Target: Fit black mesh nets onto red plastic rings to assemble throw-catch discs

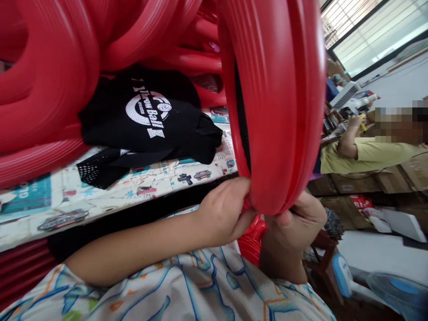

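Note:
A large red ribbed plastic ring (267, 102) stands on edge in front of me, with a strip of black mesh fabric (242, 120) along its inner side. At its lower end my left hand (222, 209) is closed on the near-left rim, fingers bent in. My right hand (296, 223) grips the same end from the right, its thumb pressed under the rim. To the left lies a black cloth piece (180, 116) with white "Throw ball" print and mesh parts, crumpled on the table (214, 178).
More red rings (63, 67) are heaped at the left and back of the table, which has a printed covering. Other red ribbed pieces (250, 245) are below my hands. At right are a person in a yellow shirt (374, 154), cardboard boxes (351, 183) and a blue fan (397, 285).

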Motion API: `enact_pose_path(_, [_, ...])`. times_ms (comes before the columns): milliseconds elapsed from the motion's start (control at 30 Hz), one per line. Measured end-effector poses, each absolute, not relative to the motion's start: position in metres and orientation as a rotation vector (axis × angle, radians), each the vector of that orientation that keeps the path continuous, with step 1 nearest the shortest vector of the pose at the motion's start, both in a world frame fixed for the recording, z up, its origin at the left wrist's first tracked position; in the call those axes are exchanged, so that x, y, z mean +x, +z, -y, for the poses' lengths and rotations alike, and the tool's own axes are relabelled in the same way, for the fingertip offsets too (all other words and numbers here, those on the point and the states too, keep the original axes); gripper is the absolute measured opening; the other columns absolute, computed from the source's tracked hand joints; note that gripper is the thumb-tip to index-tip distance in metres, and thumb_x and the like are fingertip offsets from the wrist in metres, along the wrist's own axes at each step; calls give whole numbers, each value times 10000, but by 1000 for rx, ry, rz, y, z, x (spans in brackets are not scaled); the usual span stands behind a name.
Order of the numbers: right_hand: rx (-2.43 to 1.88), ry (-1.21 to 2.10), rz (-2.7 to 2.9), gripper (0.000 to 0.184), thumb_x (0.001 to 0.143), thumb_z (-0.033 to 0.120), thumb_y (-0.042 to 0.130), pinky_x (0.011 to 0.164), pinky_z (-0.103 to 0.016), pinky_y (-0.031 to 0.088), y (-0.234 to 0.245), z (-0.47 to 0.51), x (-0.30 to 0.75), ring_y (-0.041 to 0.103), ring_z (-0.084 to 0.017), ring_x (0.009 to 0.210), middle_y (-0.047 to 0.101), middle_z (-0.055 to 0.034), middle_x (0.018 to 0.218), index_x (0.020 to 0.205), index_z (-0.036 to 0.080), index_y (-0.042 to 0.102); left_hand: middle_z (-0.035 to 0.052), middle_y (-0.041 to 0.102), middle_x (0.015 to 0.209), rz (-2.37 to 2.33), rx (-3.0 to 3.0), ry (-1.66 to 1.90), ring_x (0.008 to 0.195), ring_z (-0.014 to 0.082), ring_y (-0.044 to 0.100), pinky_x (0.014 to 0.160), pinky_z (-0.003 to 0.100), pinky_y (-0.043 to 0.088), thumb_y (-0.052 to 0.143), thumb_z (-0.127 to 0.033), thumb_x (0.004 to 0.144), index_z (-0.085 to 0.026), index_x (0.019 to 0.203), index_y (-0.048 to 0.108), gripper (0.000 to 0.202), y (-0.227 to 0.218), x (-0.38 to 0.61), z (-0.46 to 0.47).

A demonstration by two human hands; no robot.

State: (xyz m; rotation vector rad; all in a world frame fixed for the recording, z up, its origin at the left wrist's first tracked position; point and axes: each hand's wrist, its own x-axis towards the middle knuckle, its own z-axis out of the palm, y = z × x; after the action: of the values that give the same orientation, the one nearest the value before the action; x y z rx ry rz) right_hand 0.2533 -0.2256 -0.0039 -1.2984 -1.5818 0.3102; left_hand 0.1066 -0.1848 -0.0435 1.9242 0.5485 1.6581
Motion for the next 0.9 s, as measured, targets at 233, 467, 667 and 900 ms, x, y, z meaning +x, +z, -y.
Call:
enact_pose_path(233, [-1114,278,1600,387,760,501,741,827,-433,562,6,218,238,684,-239,897,751,-33,942,1099,316,727,155,682,1064,-537,1854,1610,992,239,685,876,342,578,625,-245,845,-106,1175,497,381,-46,103,185])
enact_pose_path(467, [-1102,311,1688,464,830,330,705,873,-404,549,9,212,214,628,-199,979,692,-28,1218,1281,375,606,127,657,1074,-575,1763,1550,947,202,685,810,289,585,610,-209,849,-134,1217,470,400,-53,96,185])
enact_pose_path(667, [-1116,251,1795,540,830,209,705,871,-407,541,11,208,210,623,-206,985,672,-49,1257,1334,345,563,130,633,1131,-590,1722,1609,1026,216,666,869,323,580,610,-245,859,-172,1281,422,468,-61,95,184])
enact_pose_path(900, [-1057,334,1827,552,828,161,701,844,-370,537,9,201,214,606,-185,974,675,-48,1245,1338,317,561,123,641,1096,-614,1732,1645,981,220,673,833,335,590,604,-257,855,-172,1248,458,428,-62,93,179])
